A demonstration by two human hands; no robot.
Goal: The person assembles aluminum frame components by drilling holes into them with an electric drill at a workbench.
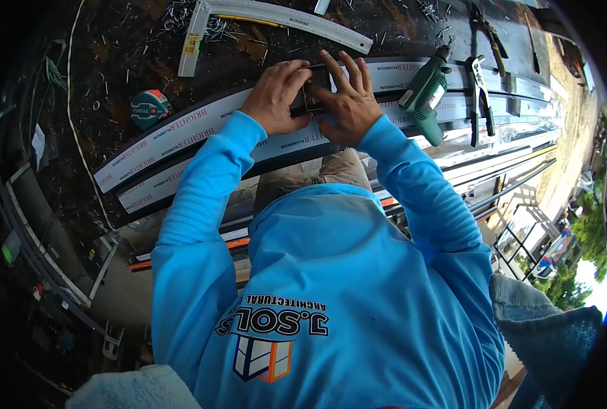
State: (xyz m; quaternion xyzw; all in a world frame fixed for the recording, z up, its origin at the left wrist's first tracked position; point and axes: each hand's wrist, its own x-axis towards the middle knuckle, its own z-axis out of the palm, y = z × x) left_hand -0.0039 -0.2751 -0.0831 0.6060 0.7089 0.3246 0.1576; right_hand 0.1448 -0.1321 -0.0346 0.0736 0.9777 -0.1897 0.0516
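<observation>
Between my hands is a short dark piece with a box-like shape [313, 97], held against film-covered aluminum profiles [201, 112] lying side by side. My left hand [276, 97] curls around its left side. From the right, my right hand [350, 97] presses bent fingers onto it, while the other fingers stretch out over the far profile. The fingers partly hide the piece, so its exact kind cannot be made out. Just right of my right hand, a green power drill [427, 99] lies across the profiles, and beside it are pliers with pale jaws and black handles [479, 102].
A metal square [276, 15] lies at the far side near scattered screws or rivets [177, 20]. The tape measure [150, 109] sits left of the profiles. Another pair of pliers [491, 42] is at the upper right. A pale cord [74, 102] runs down the table's left side.
</observation>
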